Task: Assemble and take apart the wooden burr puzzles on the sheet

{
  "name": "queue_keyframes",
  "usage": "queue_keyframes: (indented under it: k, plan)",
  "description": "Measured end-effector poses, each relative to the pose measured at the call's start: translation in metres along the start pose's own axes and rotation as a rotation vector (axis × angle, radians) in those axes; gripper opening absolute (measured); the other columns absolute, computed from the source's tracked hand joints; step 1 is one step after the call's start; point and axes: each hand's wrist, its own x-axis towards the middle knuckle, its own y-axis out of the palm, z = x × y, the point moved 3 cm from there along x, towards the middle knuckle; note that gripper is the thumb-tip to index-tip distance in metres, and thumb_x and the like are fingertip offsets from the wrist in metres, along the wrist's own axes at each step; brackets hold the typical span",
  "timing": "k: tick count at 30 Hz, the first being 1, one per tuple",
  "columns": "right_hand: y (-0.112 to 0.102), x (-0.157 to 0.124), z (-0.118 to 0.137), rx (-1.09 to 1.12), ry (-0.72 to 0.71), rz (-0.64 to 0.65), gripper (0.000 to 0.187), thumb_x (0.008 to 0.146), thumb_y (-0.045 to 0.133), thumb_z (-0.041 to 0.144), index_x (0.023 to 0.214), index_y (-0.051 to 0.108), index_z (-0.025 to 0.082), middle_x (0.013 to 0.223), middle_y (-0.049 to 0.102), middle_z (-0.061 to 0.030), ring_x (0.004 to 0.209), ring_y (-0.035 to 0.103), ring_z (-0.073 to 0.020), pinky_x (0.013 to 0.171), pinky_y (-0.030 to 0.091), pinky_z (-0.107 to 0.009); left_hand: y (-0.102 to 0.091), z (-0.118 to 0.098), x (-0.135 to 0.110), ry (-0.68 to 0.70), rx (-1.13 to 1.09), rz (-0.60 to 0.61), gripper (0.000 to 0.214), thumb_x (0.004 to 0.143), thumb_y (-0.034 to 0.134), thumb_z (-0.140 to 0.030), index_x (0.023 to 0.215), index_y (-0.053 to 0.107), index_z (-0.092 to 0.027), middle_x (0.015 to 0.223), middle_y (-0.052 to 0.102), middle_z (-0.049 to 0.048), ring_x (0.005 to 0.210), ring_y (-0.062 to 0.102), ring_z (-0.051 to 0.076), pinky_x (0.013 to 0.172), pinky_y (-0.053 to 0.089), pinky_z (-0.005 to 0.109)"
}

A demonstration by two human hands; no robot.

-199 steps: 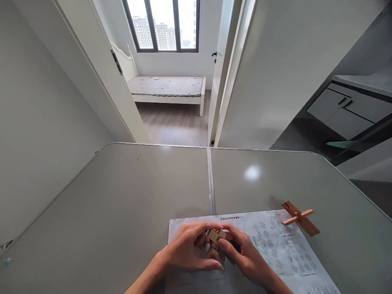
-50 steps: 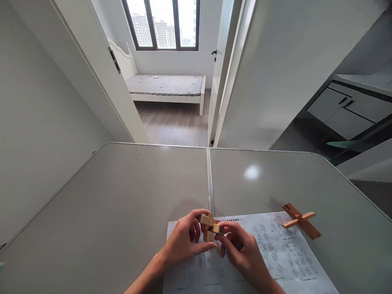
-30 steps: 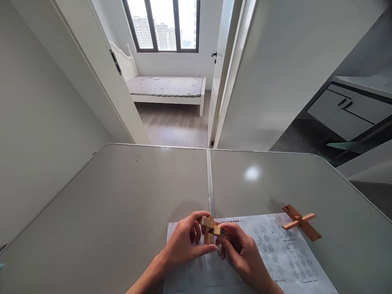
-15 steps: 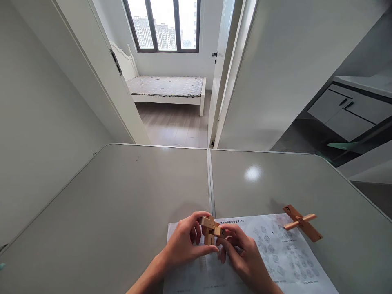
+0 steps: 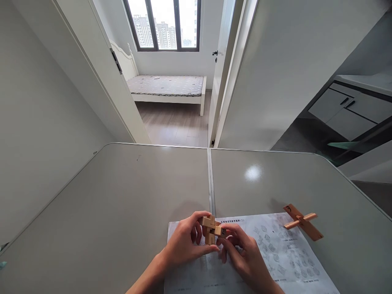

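Between both hands is a small wooden interlocking puzzle point(image 5: 210, 228), its light blocks crossing each other and a dark mark on one block end. My left hand point(image 5: 189, 237) grips it from the left, fingers over the top and thumb beneath. From the right, my right hand point(image 5: 240, 250) pinches the block that sticks out. The puzzle is held above a printed instruction sheet point(image 5: 226, 269) with rows of small diagrams, partly covered by my hands. Farther right, two crossed wooden pieces point(image 5: 302, 221) rest over the sheet's upper right edge, one flat and dark, the other a thin lighter stick.
The grey table point(image 5: 137, 196) has a metal seam point(image 5: 210, 179) running down its middle. Past its far edge an open door point(image 5: 220, 69) leads to a room with a bed point(image 5: 168, 85) and window. A cabinet point(image 5: 346, 106) stands at the right.
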Motion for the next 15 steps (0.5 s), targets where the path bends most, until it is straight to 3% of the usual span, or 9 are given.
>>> queue_keyframes:
  k: [15]
  plan:
    - [-0.0011, -0.0033, -0.0094, 0.042, -0.003, 0.061, 0.026, 0.108, 0.056, 0.046, 0.118, 0.063, 0.024, 0.084, 0.071, -0.0023, 0.055, 0.069, -0.015, 0.054, 0.055, -0.025, -0.0006, -0.007, -0.0013, 0.042, -0.02, 0.002, 0.066, 0.07, 0.095, -0.039, 0.126, 0.062, -0.026, 0.071, 0.061, -0.0089, 0.055, 0.049, 0.008, 0.056, 0.045, 0.018]
